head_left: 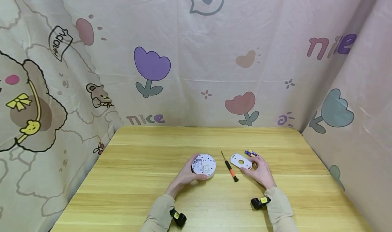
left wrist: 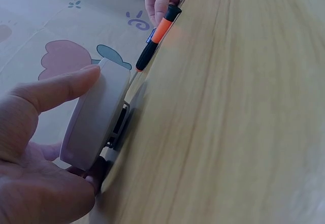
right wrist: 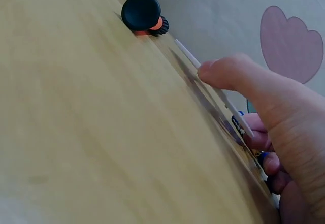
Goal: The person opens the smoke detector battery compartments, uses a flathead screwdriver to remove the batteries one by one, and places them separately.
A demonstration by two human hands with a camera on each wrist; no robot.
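Note:
My left hand [head_left: 187,173] grips a round white smoke detector [head_left: 209,163] by its rim, thumb on the near side. Its flat face with a printed label and small slots is turned up. From the left wrist view the detector [left wrist: 96,115] is seen edge-on, tilted just over the table, a small dark-gapped part sticking out underneath. A white mounting plate [head_left: 235,160] with a round centre hole is pinched between thumb and fingers of my right hand [head_left: 260,170]. The plate [right wrist: 188,55] shows as a thin edge close over the table in the right wrist view.
Between the hands lies a screwdriver [head_left: 229,169] with a black and orange handle, its tip pointing away. Small blue and yellow batteries [head_left: 251,153] lie just beyond the right hand. The wooden table [head_left: 137,164] backs onto a printed curtain [head_left: 196,62].

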